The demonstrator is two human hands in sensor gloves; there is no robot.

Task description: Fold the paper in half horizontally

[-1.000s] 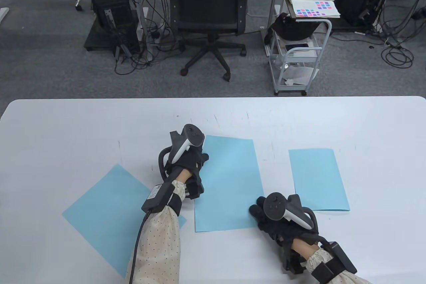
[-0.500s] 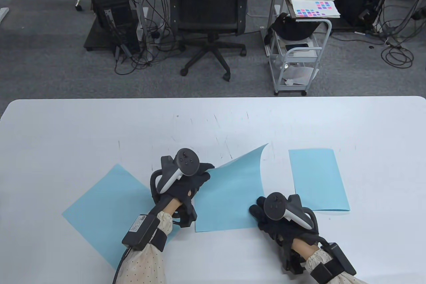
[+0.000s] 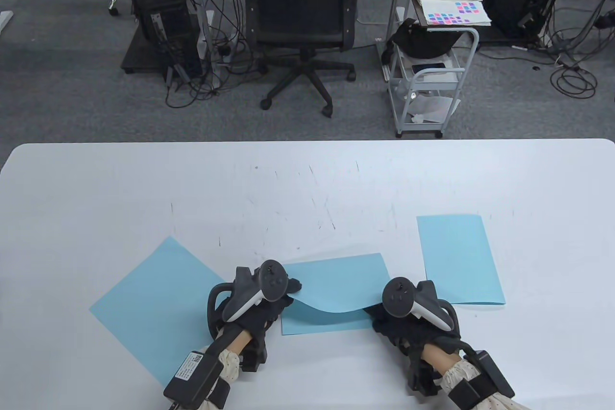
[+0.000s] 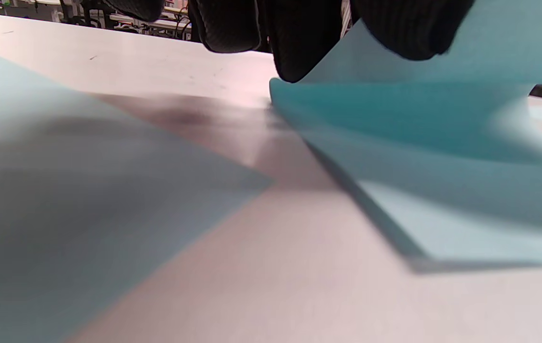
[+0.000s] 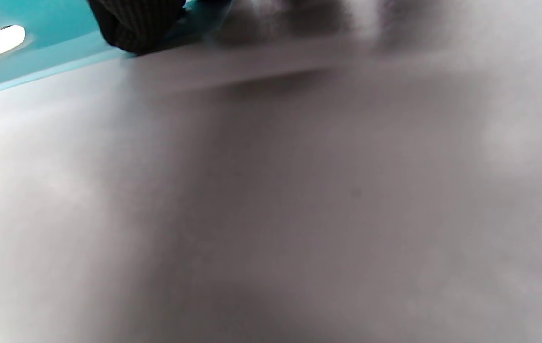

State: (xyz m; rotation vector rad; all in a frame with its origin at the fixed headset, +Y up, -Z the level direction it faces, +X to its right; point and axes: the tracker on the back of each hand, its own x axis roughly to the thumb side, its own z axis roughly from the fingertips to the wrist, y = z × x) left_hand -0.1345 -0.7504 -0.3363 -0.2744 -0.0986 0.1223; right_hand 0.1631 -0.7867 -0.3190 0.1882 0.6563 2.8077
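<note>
1. The left hand (image 3: 262, 297) pinches the far corner of the middle blue paper (image 3: 336, 285) in its fingers (image 4: 299, 43). The left wrist view shows the sheet curling up between them.
2. The right hand (image 3: 408, 314) rests on the paper's near right corner and keeps it down on the white table (image 3: 307, 174). I cannot tell if those fingers are shut on the sheet or just pressing on top of it, since the right wrist view is too blurry.
3. A second ago this paper lay flat and the left hand was up at its far left corner. Half a second ago that corner was lifted. Now the far edge has come down close to the near edge, and the top half sags in the middle.
4. So the fold looks more than halfway done, but there is no crease yet. I think the edges must be lined up next, then pressed flat.
5. Another flat blue sheet (image 3: 153, 304) lies to the left. A folded blue sheet (image 3: 459, 258) lies to the right.
</note>
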